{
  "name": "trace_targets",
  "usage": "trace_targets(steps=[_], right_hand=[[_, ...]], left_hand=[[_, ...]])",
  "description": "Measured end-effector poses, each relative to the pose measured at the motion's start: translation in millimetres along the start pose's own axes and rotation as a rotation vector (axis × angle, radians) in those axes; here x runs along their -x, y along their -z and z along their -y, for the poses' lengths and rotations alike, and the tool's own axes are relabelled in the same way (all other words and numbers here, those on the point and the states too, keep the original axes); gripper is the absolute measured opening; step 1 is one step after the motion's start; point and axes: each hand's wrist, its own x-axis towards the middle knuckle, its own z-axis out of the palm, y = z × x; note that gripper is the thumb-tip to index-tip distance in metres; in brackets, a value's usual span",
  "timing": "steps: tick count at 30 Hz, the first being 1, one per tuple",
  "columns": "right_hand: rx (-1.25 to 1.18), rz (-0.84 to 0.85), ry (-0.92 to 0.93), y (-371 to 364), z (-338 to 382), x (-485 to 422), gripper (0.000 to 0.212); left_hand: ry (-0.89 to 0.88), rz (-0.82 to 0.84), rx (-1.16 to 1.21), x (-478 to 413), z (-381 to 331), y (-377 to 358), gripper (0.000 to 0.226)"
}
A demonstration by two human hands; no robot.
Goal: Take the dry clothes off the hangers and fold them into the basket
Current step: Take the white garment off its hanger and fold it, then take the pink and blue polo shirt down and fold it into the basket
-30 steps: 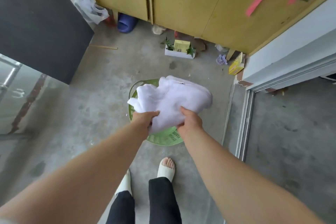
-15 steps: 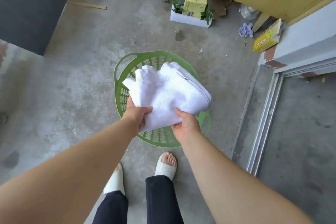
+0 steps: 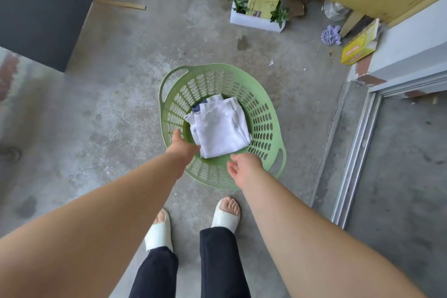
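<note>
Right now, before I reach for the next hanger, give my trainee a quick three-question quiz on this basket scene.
1. True or false: the folded white garment lies inside the green laundry basket.
2. Pick one: the right grip holds A) a hanger, B) the garment, C) nothing.
3. Short answer: what colour is the cloth peeking out from under the garment's far edge?

Key: 1 true; 2 C; 3 dark blue.
</note>
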Motion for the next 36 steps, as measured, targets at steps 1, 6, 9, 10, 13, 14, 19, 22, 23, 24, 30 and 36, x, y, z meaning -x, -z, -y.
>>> trace_targets(steps=[1,6,9,10,13,14,19,22,23,24,30,36], right_hand=[[-0.013,0.023,0.010,-1.5,4.6,16.7,0.024],[0.008,0.132,0.095,-5.1,33.3,86.4,0.028],[0.139,0.250,0.136,-5.3,52.8,138.2,0.017],[0.155,0.278,0.157,-5.3,58.6,154.2,0.012],[0.167,0.306,0.332,-1.5,73.3,210.9,0.019],[0.194,0.317,0.373,1.1,75.6,231.3,0.020],[0.337,0.357,0.545,9.6,91.8,326.2,0.021],[0.398,0.403,0.653,12.7,99.7,379.4,0.024],[0.424,0.422,0.693,11.6,102.8,398.4,0.024],[0.448,0.438,0.722,11.2,104.1,413.4,0.025],[0.642,0.566,0.883,-4.7,99.1,511.8,0.023],[0.726,0.684,1.000,-18.8,71.1,587.0,0.014]], left_hand=[[-0.024,-0.010,0.003,12.4,-6.9,7.0,0.085],[-0.071,-0.046,0.037,73.0,-44.8,33.3,0.076],[-0.107,-0.044,0.093,118.6,-69.6,49.5,0.067],[-0.115,-0.029,0.115,132.8,-76.9,52.9,0.064],[-0.170,-0.003,0.147,183.3,-100.3,61.4,0.056],[-0.187,0.002,0.143,200.7,-106.0,63.4,0.054],[-0.315,0.000,0.107,281.4,-130.7,80.1,0.049],[-0.383,-0.012,0.101,326.9,-143.6,96.1,0.046],[-0.407,-0.017,0.111,343.0,-147.6,103.9,0.044],[-0.419,-0.014,0.121,355.9,-150.5,109.1,0.043],[-0.483,-0.077,0.151,442.1,-157.5,162.7,0.035],[-0.573,-0.164,0.176,514.2,-142.8,212.7,0.016]])
